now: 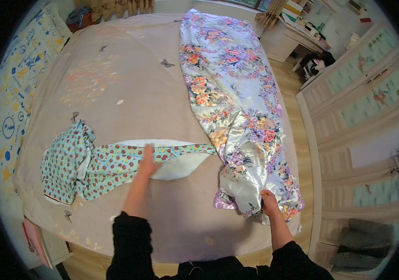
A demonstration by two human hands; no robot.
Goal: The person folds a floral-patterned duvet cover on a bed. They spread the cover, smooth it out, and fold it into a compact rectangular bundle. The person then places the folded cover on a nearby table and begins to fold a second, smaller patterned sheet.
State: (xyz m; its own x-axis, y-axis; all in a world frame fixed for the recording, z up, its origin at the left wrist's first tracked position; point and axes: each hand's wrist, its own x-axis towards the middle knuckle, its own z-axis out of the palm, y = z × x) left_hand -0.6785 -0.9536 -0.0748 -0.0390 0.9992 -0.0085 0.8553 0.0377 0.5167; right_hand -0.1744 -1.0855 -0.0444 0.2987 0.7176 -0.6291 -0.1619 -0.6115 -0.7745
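My left hand [147, 161], blurred, is over the middle of a rumpled mint-green patterned cloth [112, 159] with a white underside; whether it touches the cloth is not clear. The cloth is bunched at its left end, and its narrow right end meets a shiny floral satin cover [234, 66]. That cover lies lengthwise along the right side of the bed, spread at the far part and crumpled near me. My right hand [269, 203] grips the crumpled near part of the satin cover, with its fingertips closed on the fabric.
A beige sheet [143, 98] with butterfly prints covers the bed. Patterned fabric [21, 77] borders the left side. Wardrobe doors [363, 140] stand at the right beyond a strip of wood floor [290, 87]. A white cabinet [51, 241] is at the near left, a desk [290, 38] at the far right.
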